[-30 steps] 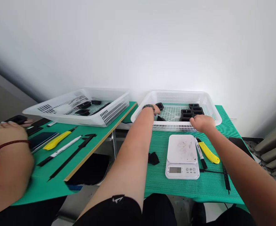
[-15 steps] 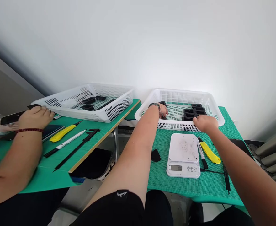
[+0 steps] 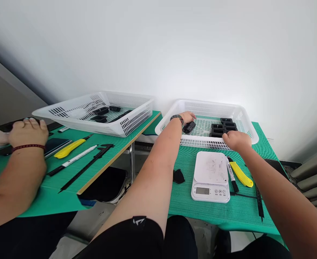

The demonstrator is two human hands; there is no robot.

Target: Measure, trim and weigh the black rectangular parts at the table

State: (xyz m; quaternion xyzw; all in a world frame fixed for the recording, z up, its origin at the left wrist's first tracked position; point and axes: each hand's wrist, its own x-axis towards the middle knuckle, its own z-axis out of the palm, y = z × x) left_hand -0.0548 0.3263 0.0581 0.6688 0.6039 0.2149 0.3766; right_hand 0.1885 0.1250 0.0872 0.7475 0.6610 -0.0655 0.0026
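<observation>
My left hand (image 3: 187, 117) reaches into a white mesh basket (image 3: 242, 118) on the green mat and grips a small black plastic part (image 3: 189, 127), lifted just above the basket floor. A beaded band circles that wrist. My right hand (image 3: 236, 140) rests curled on the basket's near rim; whether it holds anything I cannot tell. Several more black parts (image 3: 223, 127) lie grouped in the basket's right half.
A white digital scale (image 3: 211, 176) stands before the basket, with a marker (image 3: 231, 175), a yellow utility knife (image 3: 241, 175) and a black scrap (image 3: 178, 176) around it. At the left table a co-worker's hand (image 3: 26, 132) rests near a second basket (image 3: 99, 113), knife, pen and caliper.
My left hand has closed on a black part and raised it inside the basket. The co-worker's hand has shifted left along their table. My right hand stays on the rim.
</observation>
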